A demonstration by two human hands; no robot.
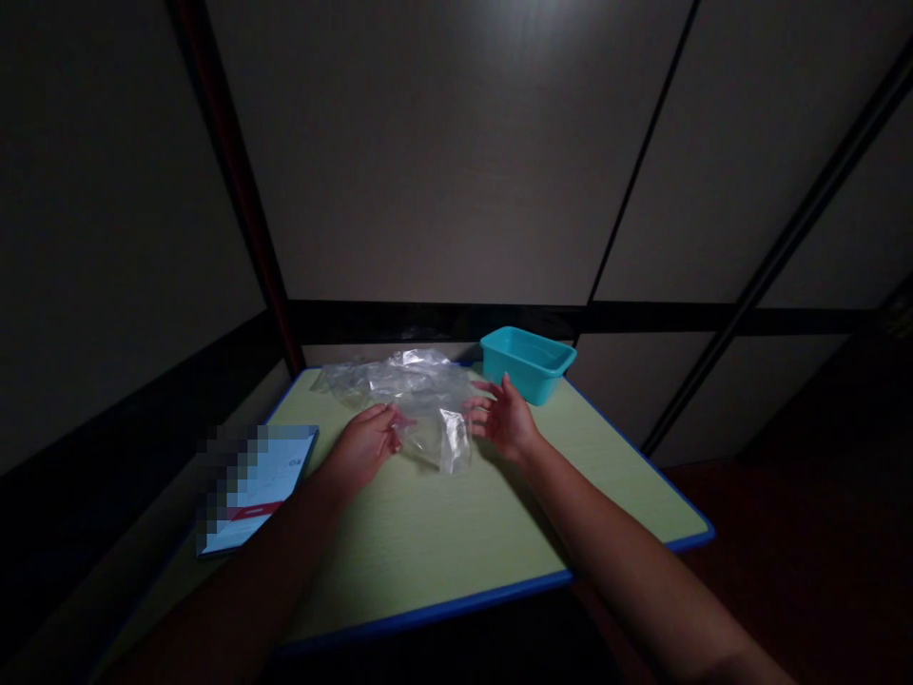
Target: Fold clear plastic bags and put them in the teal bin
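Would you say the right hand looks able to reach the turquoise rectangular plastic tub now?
Probably yes: the right hand, fingers spread, is just in front of the turquoise tub, and nothing visible stands between them.

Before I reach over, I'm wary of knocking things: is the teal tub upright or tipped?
Upright: the teal tub stands on the table, rim up.

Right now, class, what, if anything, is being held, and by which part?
The clear plastic: the left hand pinches it at the left edge of its near part. The right hand is open by its right side; touching or not cannot be told.
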